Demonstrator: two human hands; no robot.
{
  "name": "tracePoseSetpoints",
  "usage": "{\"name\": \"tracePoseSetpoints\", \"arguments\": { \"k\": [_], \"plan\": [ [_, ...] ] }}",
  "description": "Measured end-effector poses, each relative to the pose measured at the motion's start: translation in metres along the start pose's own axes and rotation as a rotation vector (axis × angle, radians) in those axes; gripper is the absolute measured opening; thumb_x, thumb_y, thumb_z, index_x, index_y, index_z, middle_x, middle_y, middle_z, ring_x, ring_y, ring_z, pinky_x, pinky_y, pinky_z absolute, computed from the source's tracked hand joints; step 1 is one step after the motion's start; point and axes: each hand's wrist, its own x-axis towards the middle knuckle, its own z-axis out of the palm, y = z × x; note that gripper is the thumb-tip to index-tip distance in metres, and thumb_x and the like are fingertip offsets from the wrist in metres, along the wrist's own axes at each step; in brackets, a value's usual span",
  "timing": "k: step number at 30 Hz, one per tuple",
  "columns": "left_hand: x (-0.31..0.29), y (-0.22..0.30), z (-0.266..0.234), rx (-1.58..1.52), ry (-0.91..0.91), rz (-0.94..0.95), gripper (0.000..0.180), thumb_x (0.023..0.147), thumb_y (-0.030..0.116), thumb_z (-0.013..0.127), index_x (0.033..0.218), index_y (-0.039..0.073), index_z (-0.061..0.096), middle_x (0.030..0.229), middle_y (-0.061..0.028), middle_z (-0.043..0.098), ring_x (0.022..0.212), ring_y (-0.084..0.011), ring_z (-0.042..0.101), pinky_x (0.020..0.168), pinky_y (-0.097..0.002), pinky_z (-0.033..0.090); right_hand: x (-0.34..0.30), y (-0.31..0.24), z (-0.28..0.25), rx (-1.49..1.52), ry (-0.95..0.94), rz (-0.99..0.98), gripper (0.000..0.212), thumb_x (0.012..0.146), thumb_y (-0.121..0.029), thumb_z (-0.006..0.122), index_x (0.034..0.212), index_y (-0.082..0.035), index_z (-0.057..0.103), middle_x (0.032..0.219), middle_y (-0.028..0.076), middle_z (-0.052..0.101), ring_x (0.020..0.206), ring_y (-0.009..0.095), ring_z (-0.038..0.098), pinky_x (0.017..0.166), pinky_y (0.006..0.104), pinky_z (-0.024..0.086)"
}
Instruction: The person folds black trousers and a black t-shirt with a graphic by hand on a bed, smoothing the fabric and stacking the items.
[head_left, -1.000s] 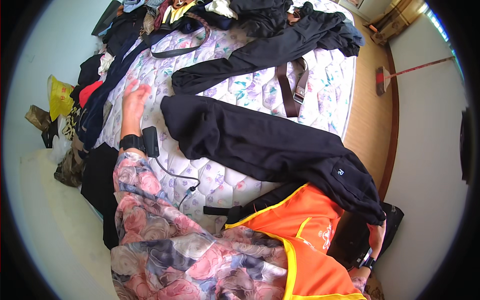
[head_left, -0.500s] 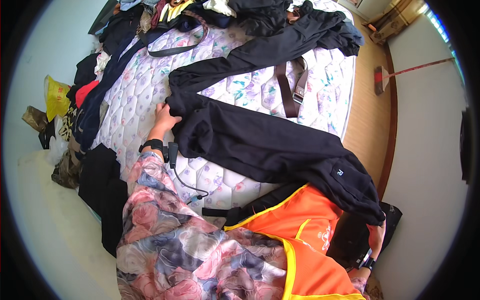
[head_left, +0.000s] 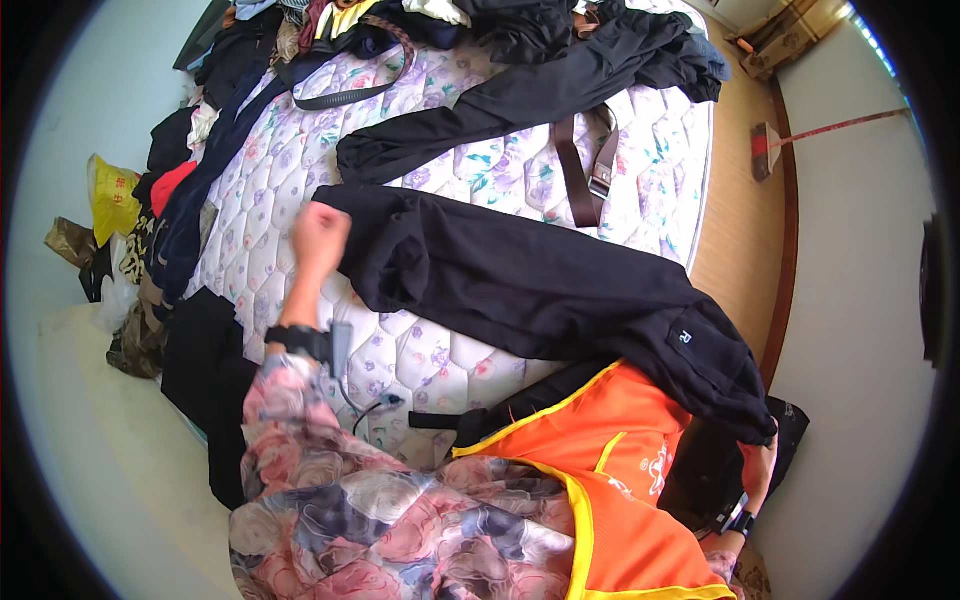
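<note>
— Gripped how, at each end of the black garment point(head_left: 540, 280)?

— Its right-end hem is clamped in the right hand point(head_left: 757, 468), fingers partly hidden. At the opposite edge, the left hand point(head_left: 320, 238) is curled and blurred; whether cloth is pinched cannot be told.

— Where is the garment laid?

— Across the floral mattress point(head_left: 450, 352), its right end reaching past the orange apron point(head_left: 630, 430).

— What is changed?

— Spread left fingers are now drawn together, and the edge is shifted slightly leftward. The cloth is judged to be stretched lengthwise.

— Counts?

— Hands, two; black garment, one; dark trousers point(head_left: 500, 108) beyond it, one pair; brown belt point(head_left: 572, 170), one; broom point(head_left: 766, 152), one. Piled clothes point(head_left: 235, 75) cannot be counted.
</note>
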Motion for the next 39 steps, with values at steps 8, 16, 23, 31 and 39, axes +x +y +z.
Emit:
{"name": "tracePoseSetpoints", "arguments": {
  "k": [8, 16, 23, 31, 39],
  "plan": [
    [-0.077, 0.020, 0.069, 0.610, -0.424, -0.231, 0.078, 0.080, 0.063, 0.044, 0.101, -0.010, 0.058, 0.114, -0.0281, 0.052, 0.108, -0.0393, 0.050, 0.091, -0.0448, 0.039, 0.002, -0.004, -0.004, -0.027, -0.039, -0.065, 0.049, 0.068, 0.010, 0.053, 0.112, -0.012, 0.053, 0.093, -0.005, 0.054, 0.083, 0.007, 0.051, 0.070, 0.0194, 0.041],
    [-0.028, 0.011, 0.022, -0.999, -0.188, -0.611, 0.036, 0.068, 0.009, 0.073, 0.096, -0.007, 0.059, 0.091, -0.0114, 0.062, 0.078, -0.0212, 0.062, 0.076, -0.0320, 0.050, 0.004, 0.003, -0.002, -0.004, -0.020, -0.073, 0.045, 0.068, 0.009, 0.057, 0.108, -0.010, 0.054, 0.092, -0.005, 0.053, 0.083, 0.006, 0.051, 0.070, 0.0182, 0.041],
    [0.063, -0.046, -0.020, -0.379, 0.049, -0.371, 0.063, 0.067, 0.018, 0.076, 0.117, 0.001, 0.043, 0.108, -0.0162, 0.055, 0.096, -0.0275, 0.056, 0.084, -0.0359, 0.045, 0.005, 0.004, -0.007, 0.099, -0.022, 0.002, 0.050, 0.069, 0.012, 0.050, 0.115, -0.010, 0.050, 0.104, 0.000, 0.055, 0.095, 0.015, 0.056, 0.079, 0.0293, 0.049],
    [0.080, -0.108, 0.007, 0.157, 0.495, -0.305, 0.060, 0.065, 0.040, 0.071, 0.102, -0.005, 0.054, 0.097, -0.0214, 0.058, 0.093, -0.0327, 0.056, 0.084, -0.0395, 0.042, -0.012, 0.000, -0.002, 0.436, -0.254, 0.050, 0.054, 0.078, -0.008, 0.049, 0.131, -0.008, 0.036, 0.127, 0.011, 0.044, 0.116, 0.029, 0.046, 0.084, 0.0542, 0.047],
    [-0.045, -0.056, 0.047, -0.578, 0.095, -1.031, 0.042, 0.068, 0.027, 0.066, 0.094, -0.004, 0.055, 0.088, -0.0099, 0.056, 0.081, -0.0221, 0.054, 0.064, -0.0320, 0.048, 0.027, 0.014, 0.008, 0.216, 0.084, 0.103, 0.015, 0.083, -0.009, 0.059, 0.076, -0.014, 0.048, 0.075, -0.002, 0.055, 0.064, 0.010, 0.055, 0.059, 0.0249, 0.047]
  ]
}}
